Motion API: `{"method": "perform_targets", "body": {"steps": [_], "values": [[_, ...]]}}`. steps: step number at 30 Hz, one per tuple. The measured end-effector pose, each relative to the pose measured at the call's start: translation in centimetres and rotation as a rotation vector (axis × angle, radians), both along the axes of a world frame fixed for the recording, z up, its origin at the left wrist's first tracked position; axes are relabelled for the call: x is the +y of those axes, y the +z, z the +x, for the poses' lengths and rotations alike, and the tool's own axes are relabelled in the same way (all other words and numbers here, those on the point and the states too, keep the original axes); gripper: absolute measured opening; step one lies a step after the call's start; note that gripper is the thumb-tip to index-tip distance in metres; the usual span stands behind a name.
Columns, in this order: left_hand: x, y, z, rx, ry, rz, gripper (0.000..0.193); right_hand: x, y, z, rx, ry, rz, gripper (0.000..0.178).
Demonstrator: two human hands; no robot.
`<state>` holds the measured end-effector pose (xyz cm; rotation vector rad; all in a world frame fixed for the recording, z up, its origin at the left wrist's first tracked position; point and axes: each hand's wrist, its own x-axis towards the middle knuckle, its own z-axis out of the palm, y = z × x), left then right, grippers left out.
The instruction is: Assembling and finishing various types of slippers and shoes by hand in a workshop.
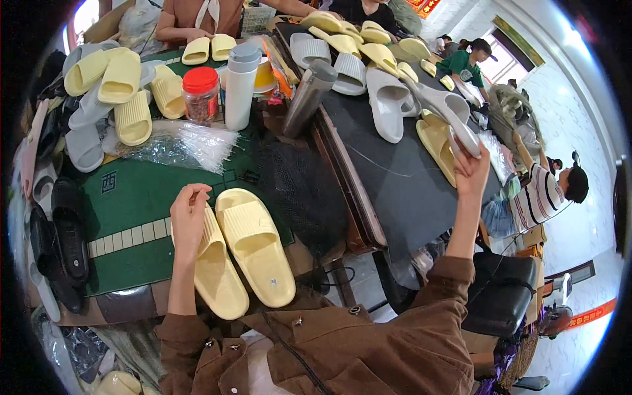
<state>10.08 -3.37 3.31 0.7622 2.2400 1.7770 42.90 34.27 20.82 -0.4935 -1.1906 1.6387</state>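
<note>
A pair of pale yellow slide slippers (257, 248) lies side by side in front of me, toes pointing away. My left hand (189, 217) is curled over the left slipper's edge, fingers pressed together; what they hold, if anything, is hidden. Stretched out to the right, my right hand (472, 171) grips one end of a grey slipper (442, 105), which is tilted up over the dark table. Under it lies a yellow slipper (434, 146), and another grey slipper (387, 105) is just to its left.
A red-lidded jar (200, 95), a white bottle (242, 87) and a steel tumbler (309, 99) stand beyond clear plastic packaging (178, 146). Black slippers (68, 230) line the left edge. More slippers are piled at the back. Other people sit around the tables.
</note>
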Motion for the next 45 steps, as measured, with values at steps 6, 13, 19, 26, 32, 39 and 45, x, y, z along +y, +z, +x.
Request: {"method": "perform_targets", "body": {"steps": [6, 13, 19, 26, 32, 39, 45], "values": [[0.1, -0.3, -0.1, 0.026, -0.024, 0.026, 0.013, -4.8, 0.5, 5.0, 0.04, -0.021, 0.031, 0.045], [0.1, -0.2, 0.0, 0.036, -0.011, 0.026, 0.013, -5.9, -2.0, 9.1, -0.051, 0.007, -0.175, 0.042], [0.3, 0.1, 0.2, 0.043, -0.003, 0.0, 0.013, -2.3, -6.5, 10.6, -0.25, -0.132, -0.186, 0.046], [0.2, 0.2, 0.2, 0.019, -0.011, 0.027, 0.013, 2.9, -9.2, 8.0, -0.595, -0.198, -0.045, 0.038], [0.1, 0.2, 0.3, 0.057, 0.001, -0.007, 0.015, 1.4, -6.7, 2.9, -1.413, -0.647, 1.119, 0.036], [-0.9, 2.4, 1.4, 0.257, 0.047, 0.043, 0.012, -1.8, -4.6, -4.9, -1.126, -0.051, 1.161, 0.047], [-5.5, 6.4, 7.3, 0.321, -0.172, -0.074, 0.011, 2.6, -7.7, -6.2, -1.234, 0.045, 1.033, 0.027]]}}
